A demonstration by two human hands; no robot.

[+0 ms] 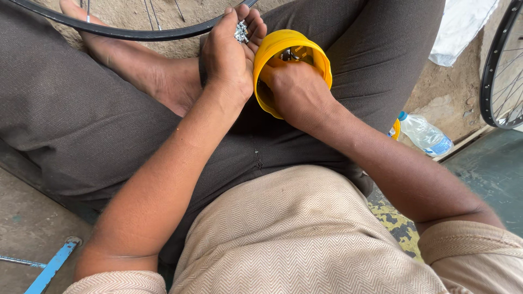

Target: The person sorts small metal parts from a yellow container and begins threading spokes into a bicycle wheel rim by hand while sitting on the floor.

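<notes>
I sit cross-legged in dark trousers, both hands over my lap. My left hand (229, 60) is cupped palm up and holds a small heap of shiny metal bits (241, 32) near the fingers. My right hand (297, 90) reaches into a round yellow plastic container (321, 60) that rests tilted on my thigh; its fingers are hidden inside the tub, against dark contents at the bottom. The two hands touch side by side at the container's rim.
A bicycle wheel rim with spokes (131, 34) lies across my bare foot (136, 65) at the top. Another wheel (498, 71) stands at the right. A clear plastic bottle (425, 135) lies on the ground by my right knee. A blue metal bar (52, 267) lies at bottom left.
</notes>
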